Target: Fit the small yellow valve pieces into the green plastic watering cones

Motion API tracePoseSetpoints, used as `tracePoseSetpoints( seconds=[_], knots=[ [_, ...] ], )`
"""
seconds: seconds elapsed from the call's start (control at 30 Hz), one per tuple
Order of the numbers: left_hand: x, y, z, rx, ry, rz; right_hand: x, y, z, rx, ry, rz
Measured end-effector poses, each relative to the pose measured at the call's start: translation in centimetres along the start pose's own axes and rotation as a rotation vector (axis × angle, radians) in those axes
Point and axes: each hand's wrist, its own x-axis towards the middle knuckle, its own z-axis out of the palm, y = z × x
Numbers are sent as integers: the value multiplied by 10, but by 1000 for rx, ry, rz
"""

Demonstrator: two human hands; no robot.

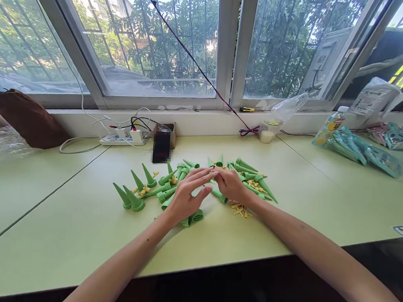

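My left hand point(191, 190) stretches over the pile, its fingers extended and its thumb apart, with nothing visible in it. Its fingertips meet those of my right hand point(231, 185), whose fingers are curled in; whatever they may hold is hidden. Beneath and around both hands lie green plastic cone spikes point(266, 188) with ribbed, hollow caps. Several more cones point(137, 199) stand point up at the left. Small yellow plastic pieces point(241, 210) are heaped by my right wrist, and others point(256, 186) lie among the cones.
A power strip point(123, 140) with cables and a small box point(170, 135) sit along the window ledge. A brown bag point(28, 117) is at the left. At the right are a bottle point(331, 124), teal packaged items point(368, 152) and a clear bag with a cup point(267, 131).
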Motion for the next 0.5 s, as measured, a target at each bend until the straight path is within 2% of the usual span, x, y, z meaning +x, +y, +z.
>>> tracePoseSetpoints(
  seconds=[0.1, 0.3, 0.5],
  knots=[
    [0, 1, 0, 3, -44, -2, -1, 5, 2, -81, 32, 9],
    [0, 3, 4, 71, 58, -91, -2, 6, 5, -118, 85, 22],
    [-1, 4, 5, 30, 116, -295, 0, 2, 3, -50, 137, 17]
  ],
)
